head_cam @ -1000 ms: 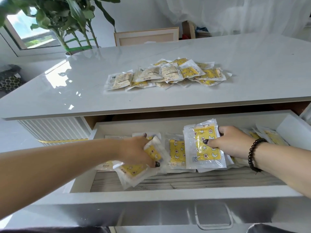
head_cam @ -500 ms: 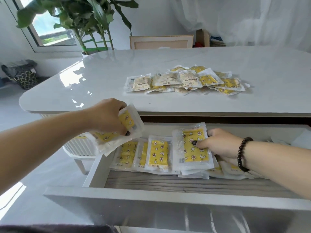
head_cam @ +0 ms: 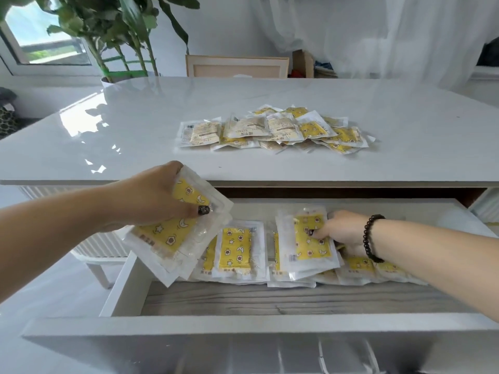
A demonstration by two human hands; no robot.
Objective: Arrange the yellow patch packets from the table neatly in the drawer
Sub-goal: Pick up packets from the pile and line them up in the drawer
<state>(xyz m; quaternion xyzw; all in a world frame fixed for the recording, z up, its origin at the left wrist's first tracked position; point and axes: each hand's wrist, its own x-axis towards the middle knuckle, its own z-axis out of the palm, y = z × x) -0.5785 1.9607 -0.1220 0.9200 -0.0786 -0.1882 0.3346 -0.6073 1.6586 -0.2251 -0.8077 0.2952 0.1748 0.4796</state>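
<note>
- Two hands are at work, each clamped on packets: the left hand (head_cam: 154,197) has its grip closed round a small stack of yellow patch packets (head_cam: 176,230), thumb on top and fingers under, held tilted over the left end of the drawer (head_cam: 129,282).
- Over to the right, the right hand (head_cam: 343,232) pinches one packet (head_cam: 310,242) at its right edge; this one is propped up, leaning on the row of packets (head_cam: 236,252) already lying in the drawer.
- How many packets the left stack holds is hard to tell; several, I think, from the layered edges.
- Risk: the slick wrappers could slide out of the tilted stack and fan across the row, or fall outside the drawer's left wall, since the stack overhangs it.
- Risk: setting the stack down carelessly could knock the laid packets out of line; the propped packet may flop over if released.
- Well beyond both hands, a loose heap of packets (head_cam: 275,129) lies on the bench (head_cam: 135,147), overlapping, some face down, not yet moved.
</note>
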